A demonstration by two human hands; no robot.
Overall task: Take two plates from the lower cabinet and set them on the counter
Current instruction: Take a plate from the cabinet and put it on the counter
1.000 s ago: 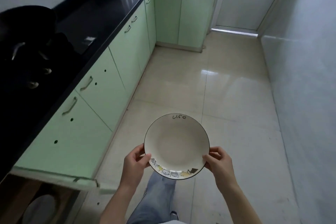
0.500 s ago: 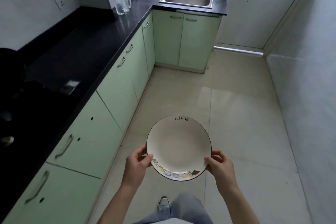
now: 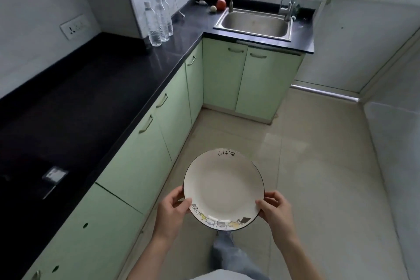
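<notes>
I hold a white plate (image 3: pixel 223 188) with a dark rim, the word "life" at its far edge and small cartoon drawings at its near edge. My left hand (image 3: pixel 171 212) grips its left rim and my right hand (image 3: pixel 276 211) grips its right rim. The plate is level, above the floor, to the right of the black counter (image 3: pixel 75 107). Whether a second plate lies beneath it I cannot tell. Pale green lower cabinets (image 3: pixel 138 161) run under the counter, their doors closed in this view.
Three clear water bottles (image 3: pixel 159 21) stand at the counter's far corner. A steel sink (image 3: pixel 254 24) with two taps sits at the back, with a red fruit (image 3: pixel 221 4) beside it. A dark hob panel (image 3: pixel 54 175) lies on the counter at the left. Beige tiled floor (image 3: pixel 318 166) stretches ahead.
The view has risen and moved forward along the cabinets: the open lower cabinet and the pan on the hob have dropped out of view. Both hands still hold the plate the same way.
</notes>
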